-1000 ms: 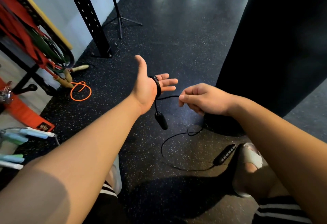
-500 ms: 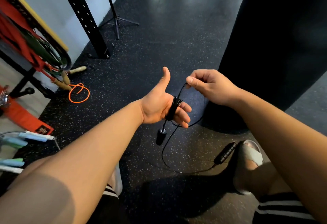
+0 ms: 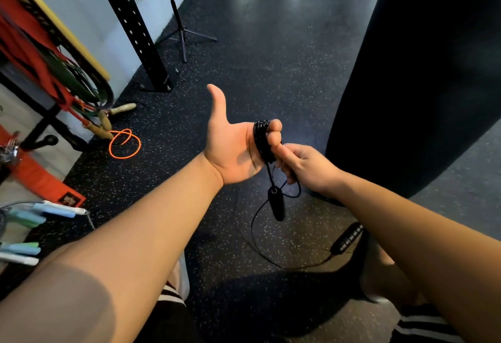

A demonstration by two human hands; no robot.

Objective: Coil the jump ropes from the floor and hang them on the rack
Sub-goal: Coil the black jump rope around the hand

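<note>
A thin black jump rope (image 3: 260, 139) is wound in several turns round the fingers of my left hand (image 3: 233, 144), palm up, thumb raised, fingertips curled over the coil. One black handle (image 3: 276, 203) dangles below that hand. My right hand (image 3: 303, 166) pinches the loose cord just under the coil. The remaining cord loops down to the floor and ends at the second black handle (image 3: 347, 238) beside my right foot. An orange rope (image 3: 124, 143) with wooden handles lies on the floor at the left. The rack (image 3: 54, 52) with red and green bands stands at the far left.
A black perforated upright (image 3: 135, 28) and a thin tripod stand (image 3: 181, 33) rise behind the hands. A large black punching bag (image 3: 423, 71) fills the right side. Pale blue and green rope handles (image 3: 40, 212) lie at the left edge on the speckled rubber floor.
My right hand has dropped from above the left hand's fingers to below them, bringing the cord round for another turn. The left hand rotated palm up and the dangling handle swung lower.
</note>
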